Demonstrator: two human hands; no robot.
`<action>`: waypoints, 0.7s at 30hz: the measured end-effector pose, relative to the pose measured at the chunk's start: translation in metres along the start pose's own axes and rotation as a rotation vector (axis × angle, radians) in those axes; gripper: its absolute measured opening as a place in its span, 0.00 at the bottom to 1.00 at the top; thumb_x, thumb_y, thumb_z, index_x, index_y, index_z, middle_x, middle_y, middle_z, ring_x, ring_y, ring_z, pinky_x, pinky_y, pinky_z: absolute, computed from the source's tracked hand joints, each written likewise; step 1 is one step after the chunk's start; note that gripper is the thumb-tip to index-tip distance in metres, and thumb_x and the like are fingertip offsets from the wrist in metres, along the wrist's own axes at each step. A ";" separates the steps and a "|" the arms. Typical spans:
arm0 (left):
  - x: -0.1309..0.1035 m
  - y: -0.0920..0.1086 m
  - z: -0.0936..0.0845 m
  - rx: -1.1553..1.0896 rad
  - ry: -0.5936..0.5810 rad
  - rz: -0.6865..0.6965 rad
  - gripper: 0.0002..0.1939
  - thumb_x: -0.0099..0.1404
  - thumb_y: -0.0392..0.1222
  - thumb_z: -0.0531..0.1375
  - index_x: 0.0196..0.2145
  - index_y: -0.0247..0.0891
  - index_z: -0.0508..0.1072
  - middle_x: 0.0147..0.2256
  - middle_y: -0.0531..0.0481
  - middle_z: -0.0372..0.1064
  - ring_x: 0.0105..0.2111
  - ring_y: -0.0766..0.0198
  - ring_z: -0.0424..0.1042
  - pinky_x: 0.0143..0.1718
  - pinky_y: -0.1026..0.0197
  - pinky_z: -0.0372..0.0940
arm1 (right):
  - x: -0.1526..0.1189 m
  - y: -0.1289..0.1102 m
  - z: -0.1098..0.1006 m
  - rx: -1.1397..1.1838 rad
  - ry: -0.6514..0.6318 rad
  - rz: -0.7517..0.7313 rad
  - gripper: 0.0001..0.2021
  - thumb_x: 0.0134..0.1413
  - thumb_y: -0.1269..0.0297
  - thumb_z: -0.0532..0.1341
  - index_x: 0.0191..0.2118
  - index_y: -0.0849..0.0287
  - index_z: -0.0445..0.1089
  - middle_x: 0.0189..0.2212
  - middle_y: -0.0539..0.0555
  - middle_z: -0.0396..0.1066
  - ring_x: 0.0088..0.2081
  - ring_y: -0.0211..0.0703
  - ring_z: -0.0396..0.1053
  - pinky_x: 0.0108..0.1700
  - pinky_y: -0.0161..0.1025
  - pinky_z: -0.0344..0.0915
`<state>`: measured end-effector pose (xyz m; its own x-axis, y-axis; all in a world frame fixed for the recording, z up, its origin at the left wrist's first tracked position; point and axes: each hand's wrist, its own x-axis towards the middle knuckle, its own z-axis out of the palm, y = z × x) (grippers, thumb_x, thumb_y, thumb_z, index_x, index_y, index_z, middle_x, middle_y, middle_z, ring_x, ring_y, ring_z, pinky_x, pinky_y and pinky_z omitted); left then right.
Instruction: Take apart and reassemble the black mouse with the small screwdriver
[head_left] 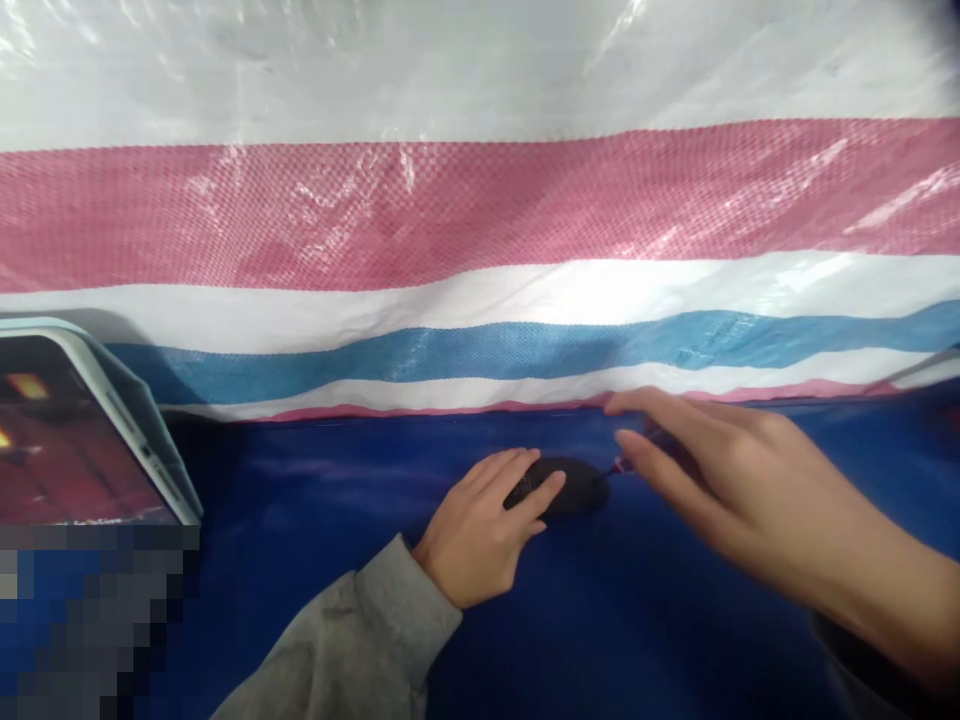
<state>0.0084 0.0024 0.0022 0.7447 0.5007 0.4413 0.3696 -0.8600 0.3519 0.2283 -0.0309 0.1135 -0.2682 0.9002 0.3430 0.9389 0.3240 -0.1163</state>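
Observation:
A black oval object that looks like a computer mouse lies on the dark blue surface. My left hand, in a grey sleeve, rests on its left end with the fingers closed over it. From its right end a short dark cord or thin tool runs toward my right hand. The thumb and index finger of that hand are apart at the tips; its other fingers are curled behind and partly hidden, around something dark that I cannot make out.
A tablet with a lit screen stands tilted at the left. Behind the blue surface hangs a sheet with white, red and blue stripes. A pixelated patch covers the lower left corner.

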 end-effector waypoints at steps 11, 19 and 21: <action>-0.004 0.000 0.004 0.026 0.009 -0.009 0.23 0.69 0.35 0.52 0.61 0.39 0.60 0.59 0.37 0.58 0.60 0.48 0.58 0.57 0.41 0.61 | 0.000 -0.003 -0.003 -0.039 -0.078 -0.020 0.14 0.63 0.61 0.47 0.47 0.57 0.67 0.37 0.57 0.76 0.29 0.45 0.74 0.31 0.39 0.64; -0.003 0.001 0.001 0.023 -0.009 -0.023 0.24 0.68 0.35 0.53 0.62 0.41 0.59 0.61 0.37 0.54 0.60 0.48 0.58 0.56 0.41 0.61 | -0.001 -0.002 -0.001 -0.116 -0.050 0.024 0.15 0.61 0.54 0.53 0.43 0.56 0.71 0.32 0.56 0.77 0.29 0.48 0.74 0.29 0.39 0.63; -0.004 0.000 0.002 0.030 -0.034 -0.015 0.26 0.68 0.36 0.55 0.62 0.40 0.57 0.61 0.36 0.52 0.60 0.47 0.57 0.56 0.40 0.61 | 0.000 -0.002 -0.002 -0.108 -0.083 0.041 0.14 0.60 0.58 0.53 0.45 0.56 0.71 0.33 0.55 0.77 0.28 0.48 0.74 0.29 0.39 0.63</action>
<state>0.0067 0.0002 -0.0006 0.7572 0.5105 0.4076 0.3973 -0.8551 0.3330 0.2263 -0.0320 0.1162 -0.2422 0.9343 0.2614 0.9659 0.2576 -0.0259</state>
